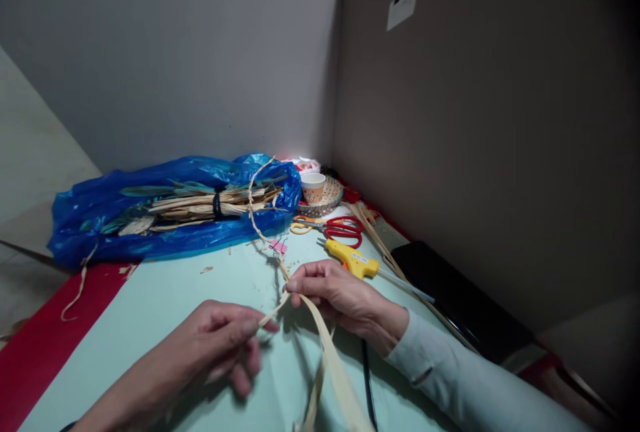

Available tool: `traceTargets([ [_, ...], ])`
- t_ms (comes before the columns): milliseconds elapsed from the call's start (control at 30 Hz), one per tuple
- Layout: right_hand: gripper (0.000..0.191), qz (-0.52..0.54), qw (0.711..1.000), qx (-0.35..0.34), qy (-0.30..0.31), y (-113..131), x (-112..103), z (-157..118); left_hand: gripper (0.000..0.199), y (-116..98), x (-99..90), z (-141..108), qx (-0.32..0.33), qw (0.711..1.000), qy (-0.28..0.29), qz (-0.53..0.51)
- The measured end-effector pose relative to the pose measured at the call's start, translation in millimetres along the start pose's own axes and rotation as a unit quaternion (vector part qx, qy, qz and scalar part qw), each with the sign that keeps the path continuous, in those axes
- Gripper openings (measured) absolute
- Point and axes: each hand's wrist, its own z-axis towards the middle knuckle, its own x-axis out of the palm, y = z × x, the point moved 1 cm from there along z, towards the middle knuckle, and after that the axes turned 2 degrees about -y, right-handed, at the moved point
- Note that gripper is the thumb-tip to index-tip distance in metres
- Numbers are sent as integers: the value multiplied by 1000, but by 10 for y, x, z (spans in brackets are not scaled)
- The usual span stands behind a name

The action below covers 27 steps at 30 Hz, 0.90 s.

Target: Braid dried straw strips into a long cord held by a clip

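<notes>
A thin braided cord point(253, 213) of pale dried plant strips runs from the blue bag down to my fingers. My right hand point(345, 295) is closed, pinching the cord's lower end between thumb and forefinger. Below that pinch, a wide loose strip point(335, 359) trails toward the bottom edge. My left hand point(215, 342) pinches a narrow strip point(274, 310) between thumb and forefinger, its other fingers loosely curled and a little blurred. Beside the cord sits a pink binder clip point(279, 246); whether it grips the cord, I cannot tell.
A blue plastic bag point(80, 219) holds a tied bundle of dried strips point(200, 209) at the back left. Behind my right hand lie a yellow glue gun point(353, 259), red-handled scissors point(345, 231) and yellow-handled scissors point(301, 225). A paper cup point(313, 189) stands in a woven basket point(333, 195).
</notes>
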Motion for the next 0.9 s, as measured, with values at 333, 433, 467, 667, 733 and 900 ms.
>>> traceTargets([
  [333,13,-115,988,-102,25,-214,53,34,32,161,309,377,50,994,-55,-77],
  [433,14,-210,969,-126,22,-212,47,-4,31,183,307,361,70,993,-97,-1],
  [467,15,-249,959,-138,14,-201,51,-29,31,170,311,340,81,990,-108,28],
  [667,22,-527,829,-169,-78,-110,119,-195,29,97,360,262,109,961,-176,184],
  [733,22,-580,793,-170,-84,-108,137,-216,28,103,364,266,108,953,-184,213],
  [900,17,-612,760,-193,-101,-113,150,-243,28,126,372,280,108,946,-177,251],
])
